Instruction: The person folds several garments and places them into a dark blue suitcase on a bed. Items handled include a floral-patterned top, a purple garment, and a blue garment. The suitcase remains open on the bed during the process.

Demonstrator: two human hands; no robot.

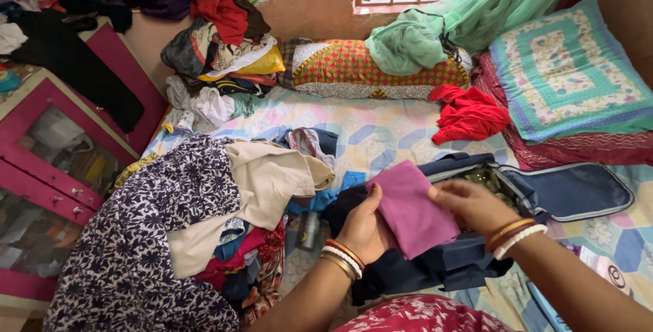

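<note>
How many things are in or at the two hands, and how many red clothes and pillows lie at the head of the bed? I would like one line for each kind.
Folded purple cloth held by left hand and right hand: 1
Open navy bag: 1
Loose red garment on the bed: 1
Patterned pillow: 1
Total: 4

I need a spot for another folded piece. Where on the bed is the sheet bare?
Bare sheet shows between the patterned pillow, the red garment and the open navy bag. The left side is crowded with heaped clothes.
</note>
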